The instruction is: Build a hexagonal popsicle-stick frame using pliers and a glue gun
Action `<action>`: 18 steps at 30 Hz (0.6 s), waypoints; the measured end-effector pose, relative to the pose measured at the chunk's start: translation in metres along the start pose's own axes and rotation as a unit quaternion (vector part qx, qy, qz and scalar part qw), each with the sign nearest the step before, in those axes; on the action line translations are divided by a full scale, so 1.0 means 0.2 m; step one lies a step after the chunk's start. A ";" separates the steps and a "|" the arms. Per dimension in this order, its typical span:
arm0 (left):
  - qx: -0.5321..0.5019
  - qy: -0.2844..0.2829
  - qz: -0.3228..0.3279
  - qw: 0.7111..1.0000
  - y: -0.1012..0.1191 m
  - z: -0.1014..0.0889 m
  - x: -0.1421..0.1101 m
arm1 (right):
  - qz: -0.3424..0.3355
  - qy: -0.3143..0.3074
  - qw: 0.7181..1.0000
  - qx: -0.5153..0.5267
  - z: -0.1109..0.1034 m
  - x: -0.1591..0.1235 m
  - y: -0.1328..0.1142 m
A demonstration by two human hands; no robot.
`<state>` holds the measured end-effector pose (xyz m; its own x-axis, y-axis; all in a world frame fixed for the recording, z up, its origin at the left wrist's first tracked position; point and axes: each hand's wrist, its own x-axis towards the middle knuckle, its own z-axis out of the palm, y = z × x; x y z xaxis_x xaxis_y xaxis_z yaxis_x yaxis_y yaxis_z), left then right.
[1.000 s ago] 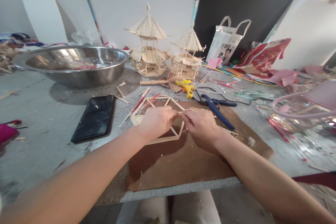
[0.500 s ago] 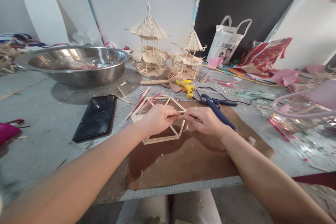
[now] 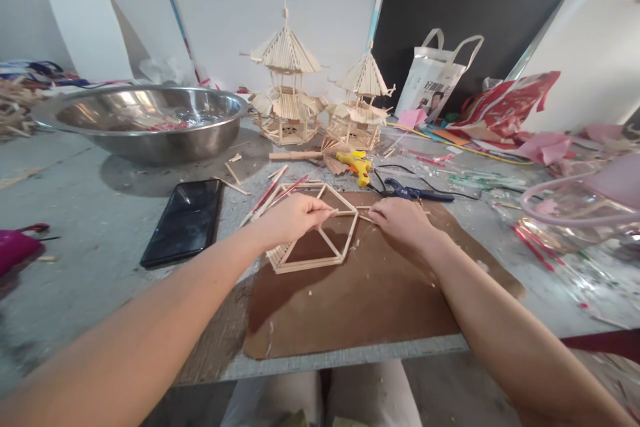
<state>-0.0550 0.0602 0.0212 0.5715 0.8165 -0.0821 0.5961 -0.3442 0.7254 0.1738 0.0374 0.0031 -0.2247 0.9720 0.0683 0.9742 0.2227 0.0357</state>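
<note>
My left hand is above a hexagonal frame of pale wooden sticks, with spokes and a slatted section at its left. Its thumb and fingertips pinch a short piece of wooden stick. To the right of the frame, my right hand is low over the brown mat, its fingers closed on a thin wooden stick. Another stick end shows just above that one. Blue-handled pliers lie behind the right hand, which hides part of them.
A yellow glue gun with a black cable lies beyond the frame. Two stick pagodas stand at the back. A metal basin and a black phone are on the left. Plastic-wrapped sticks litter the right side.
My hands were together over the frame's right corner and are now apart. The left has drawn back left with a stick piece; the right has moved right, down by the pliers.
</note>
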 end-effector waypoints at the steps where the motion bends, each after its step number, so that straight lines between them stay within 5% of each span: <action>1: -0.029 -0.020 -0.009 0.999 0.00 0.00 0.00 | 0.000 -0.001 1.000 -0.001 0.01 0.01 0.01; 4: -0.087 -0.057 -0.020 0.994 0.02 0.00 -0.01 | -0.042 0.075 0.995 0.056 0.02 0.02 0.01; 8: -0.073 -0.073 -0.020 0.994 0.03 0.01 0.00 | -0.139 0.170 0.952 0.212 0.02 0.00 -0.08; 18: -0.007 -0.092 -0.040 0.995 0.05 0.04 0.00 | -0.231 0.084 0.914 0.324 0.00 -0.04 -0.17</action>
<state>-0.0453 0.0528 0.0231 0.6170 0.7421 -0.2618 0.6362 -0.2746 0.7210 0.1429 0.0216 0.0010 -0.5615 0.7503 0.3491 0.5698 0.6565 -0.4944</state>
